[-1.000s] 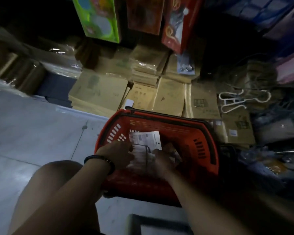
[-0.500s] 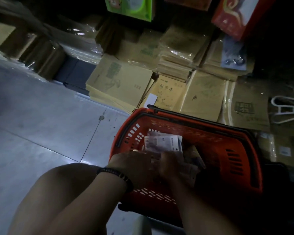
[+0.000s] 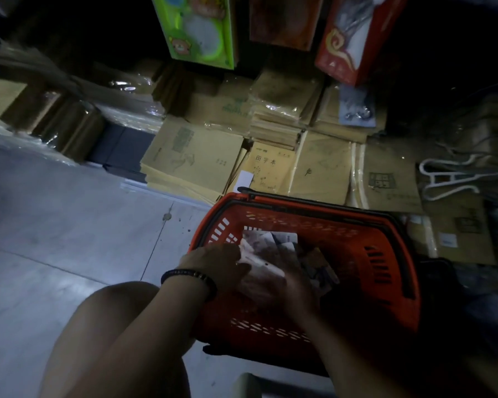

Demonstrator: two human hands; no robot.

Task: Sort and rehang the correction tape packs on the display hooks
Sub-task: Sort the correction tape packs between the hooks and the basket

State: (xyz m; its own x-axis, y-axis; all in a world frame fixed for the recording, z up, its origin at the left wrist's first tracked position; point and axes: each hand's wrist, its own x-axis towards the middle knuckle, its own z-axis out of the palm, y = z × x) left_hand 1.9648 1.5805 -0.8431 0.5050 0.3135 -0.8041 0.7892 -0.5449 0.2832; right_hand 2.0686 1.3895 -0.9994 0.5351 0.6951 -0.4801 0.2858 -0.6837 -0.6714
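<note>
A bare knee (image 3: pixel 121 311) fills the lower left, and both forearms reach out over it into one orange basket (image 3: pixel 385 254) standing on the floor. The left wrist carries one dark beaded bracelet (image 3: pixel 189 278).

The left hand (image 3: pixel 219 264) lies back-up just inside the basket's near left corner, with its fingers reaching onto the near edge of the correction tape packs (image 3: pixel 259 248). The right hand (image 3: pixel 288 278) comes in from the right over the same pile and is smeared by motion. Both hands touch the packs, but I cannot tell whether either one pinches a pack or only rests on it.

The packs are pale cards heaped loosely against the left half of the basket floor. There are several overlapping, too blurred to count. The basket's black handles lie folded down along its rim.

To the left of the basket the grey tiled floor (image 3: pixel 69 225) gives open room. At the back the basket's far rim sits just beside stacks of brown paper notebooks (image 3: pixel 196 162), which close off that side. To the right lie more brown bundles and dark clutter, with white plastic hangers (image 3: pixel 449 179) on top.

Three boxes hang above the stacks: a green box (image 3: pixel 196 30), a brownish box (image 3: pixel 285 21) and a red box (image 3: pixel 357 38).
</note>
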